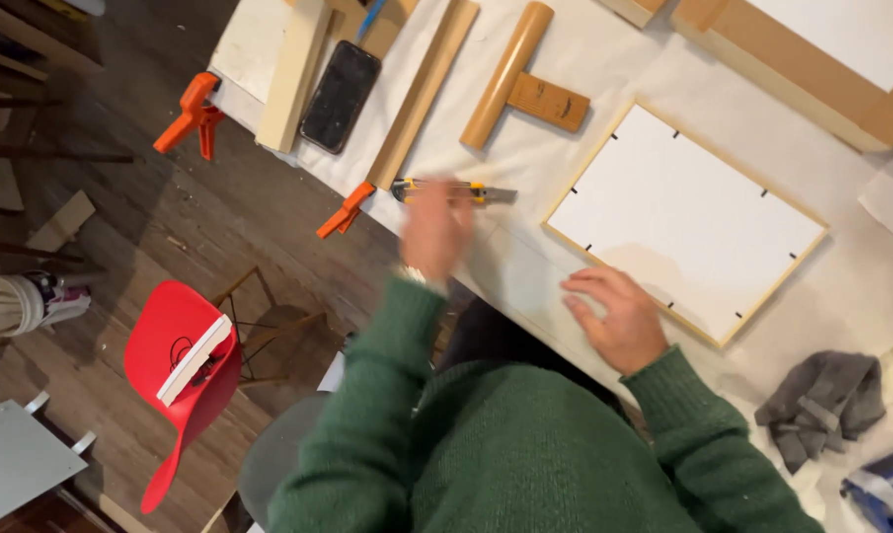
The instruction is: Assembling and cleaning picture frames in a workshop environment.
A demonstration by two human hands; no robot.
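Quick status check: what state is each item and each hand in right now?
Left hand: blurred, on the utility knife.
Right hand: flat at the edge of the frame.
Frame: face down on table.
Phone: screen dark.
Grey cloth: crumpled.

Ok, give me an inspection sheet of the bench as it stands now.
Surface: white-covered table.
Job's things: yellow utility knife, under the blurred left hand; wood-framed white panel, right hand flat at its near corner.
Clutter: phone, wood strips, wooden mallet, orange clamps, grey rag.
Grippers: bare hands, grip unclear.
Cables: nothing seen.
Surroundings: red chair, wooden floor.
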